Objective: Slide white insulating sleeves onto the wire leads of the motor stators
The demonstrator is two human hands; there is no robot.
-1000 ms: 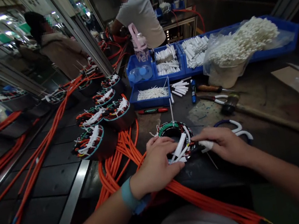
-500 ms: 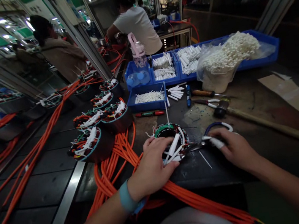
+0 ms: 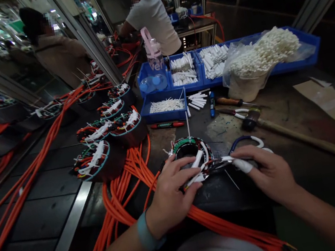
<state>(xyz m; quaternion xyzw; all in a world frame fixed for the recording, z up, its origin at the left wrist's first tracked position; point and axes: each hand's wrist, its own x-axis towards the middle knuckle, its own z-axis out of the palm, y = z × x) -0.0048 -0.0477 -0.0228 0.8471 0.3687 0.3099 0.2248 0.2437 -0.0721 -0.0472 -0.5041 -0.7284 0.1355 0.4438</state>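
Two bare hands work close together over a wound ring (image 3: 183,142) that lies on the counter (image 3: 221,198) in front of the person. The left hand (image 3: 170,190) has its grip closed loosely about white sleeves (image 3: 198,160) and wire ends at the ring's near side, thumb below and fingers above. The right hand (image 3: 271,170), its thumb covered in white, brings thumb and forefinger near each other just right of the ring; whether that grip holds anything cannot be told. Scissors (image 3: 238,140) lie right beside it, partly hidden. Orange cables (image 3: 132,185) pass under the left forearm, and a red marker (image 3: 167,125) lies beyond the ring.
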